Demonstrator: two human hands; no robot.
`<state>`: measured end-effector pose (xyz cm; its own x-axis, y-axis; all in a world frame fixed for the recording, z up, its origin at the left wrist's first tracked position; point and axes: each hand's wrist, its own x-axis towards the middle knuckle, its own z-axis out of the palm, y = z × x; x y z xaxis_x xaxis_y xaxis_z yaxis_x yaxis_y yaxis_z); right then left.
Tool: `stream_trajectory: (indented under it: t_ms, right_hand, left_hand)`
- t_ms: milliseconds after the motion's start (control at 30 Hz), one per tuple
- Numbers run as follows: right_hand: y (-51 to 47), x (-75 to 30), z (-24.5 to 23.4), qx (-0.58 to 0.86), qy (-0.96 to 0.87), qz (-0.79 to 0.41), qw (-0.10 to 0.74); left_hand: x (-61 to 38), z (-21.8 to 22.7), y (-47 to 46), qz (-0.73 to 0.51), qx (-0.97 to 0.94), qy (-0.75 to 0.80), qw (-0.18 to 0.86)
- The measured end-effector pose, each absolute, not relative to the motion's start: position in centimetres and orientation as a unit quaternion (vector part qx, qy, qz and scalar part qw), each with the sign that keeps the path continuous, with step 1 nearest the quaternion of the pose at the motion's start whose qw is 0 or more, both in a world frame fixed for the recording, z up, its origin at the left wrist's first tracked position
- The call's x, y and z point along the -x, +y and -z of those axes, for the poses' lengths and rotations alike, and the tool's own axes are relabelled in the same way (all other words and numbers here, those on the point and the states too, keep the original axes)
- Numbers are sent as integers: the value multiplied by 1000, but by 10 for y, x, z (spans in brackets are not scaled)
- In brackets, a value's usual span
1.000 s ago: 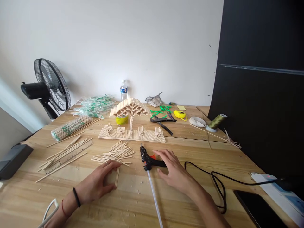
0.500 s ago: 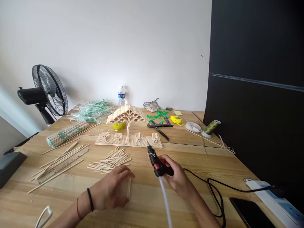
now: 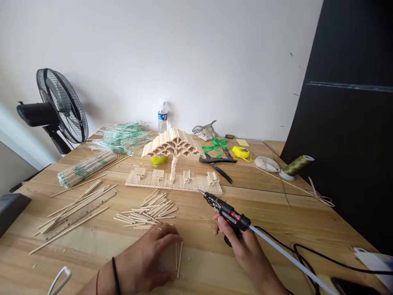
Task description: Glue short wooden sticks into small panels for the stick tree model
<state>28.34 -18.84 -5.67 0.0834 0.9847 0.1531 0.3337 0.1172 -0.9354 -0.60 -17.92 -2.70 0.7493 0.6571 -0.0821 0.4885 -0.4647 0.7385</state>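
At the front of the table, my left hand [image 3: 145, 259] is curled, with thumb and fingertips at opposite ends of two short wooden sticks [image 3: 179, 260] that lie side by side. Its other fingers are partly hidden. My right hand [image 3: 242, 246] grips a black hot glue gun [image 3: 229, 214] by the handle, nozzle pointing left and away. A long translucent glue stick [image 3: 285, 254] trails out of its back end. Beyond the hands stands a stick-built tree model [image 3: 174, 143] on a slatted base [image 3: 178, 187] with several small stick pieces. A pile of cut sticks [image 3: 156, 209] lies before it.
Left are a bagged stick bundle [image 3: 87, 168], a clear ruler [image 3: 82, 213], plastic wrappers [image 3: 119, 137] and a fan [image 3: 63, 102]. Behind stands a water bottle [image 3: 162, 116]. Pliers [image 3: 217, 164], a yellow tape measure [image 3: 241, 153], a thread spool [image 3: 297, 167] and a black cord [image 3: 307, 256] are right.
The glue gun has swung so its nozzle points further left and its back end right. Two sticks now show clearly at my left fingers. The camera view has shifted.
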Motion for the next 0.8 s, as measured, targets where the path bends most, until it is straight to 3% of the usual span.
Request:
stream_trajectory:
  t_ms: [800]
  right_hand:
    - [-202,-272,37,554,-613,-336,453]
  left_hand:
    - [8,36,-179,-162,-842,345,383]
